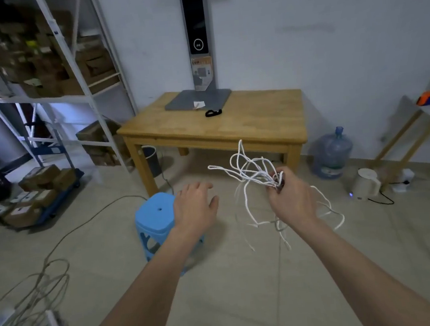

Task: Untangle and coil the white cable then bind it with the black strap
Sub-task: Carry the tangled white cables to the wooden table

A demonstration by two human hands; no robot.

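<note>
A storeroom-like back room — white metal shelving (48, 74) stacked with brown cardboard boxes (92, 67), more on a blue cart (52, 188), bare tiled floor (234, 280).

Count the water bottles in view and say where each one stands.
1: the blue water bottle stands on the floor against the wall, right of the wooden table. Others may be hidden.

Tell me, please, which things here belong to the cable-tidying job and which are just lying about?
For the job: white cable, gripped by the right hand; black strap on the wooden table; left hand, open.

Lying about: blue stool, water bottle, white kettle, boxes on the shelving, floor cables.
</note>
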